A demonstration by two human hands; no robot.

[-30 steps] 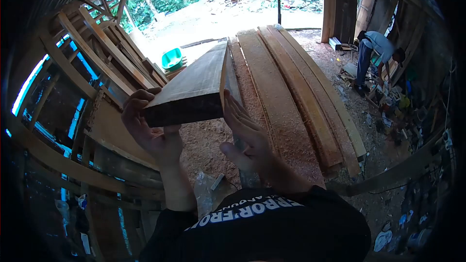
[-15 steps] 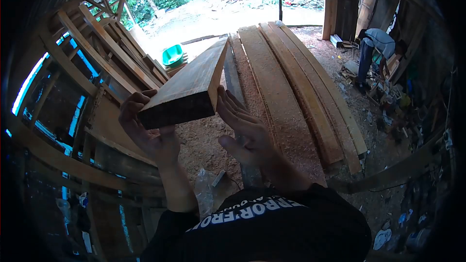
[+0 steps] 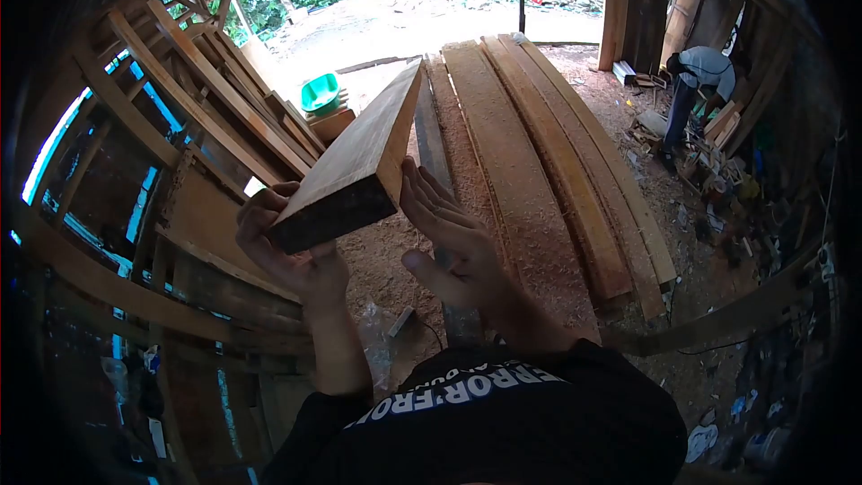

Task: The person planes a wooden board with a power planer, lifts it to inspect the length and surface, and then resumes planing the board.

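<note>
A thick wooden plank [image 3: 359,153] runs from in front of my chest away toward the bright doorway, its dark near end tilted down to the left. My left hand [image 3: 292,256] cups that near end from below and from the left, fingers wrapped on its edge. My right hand [image 3: 449,233] lies flat against the plank's right side, fingers spread and pointing up.
Several long, sawdust-covered planks [image 3: 530,162] are stacked to the right. Wooden frame beams [image 3: 189,99] lean at the left. A green tub [image 3: 321,92] stands near the doorway. Another person [image 3: 696,81] bends over clutter at the far right.
The plank has rolled so its top face leans more to the left and its near end has shifted slightly right. Both hands moved with it.
</note>
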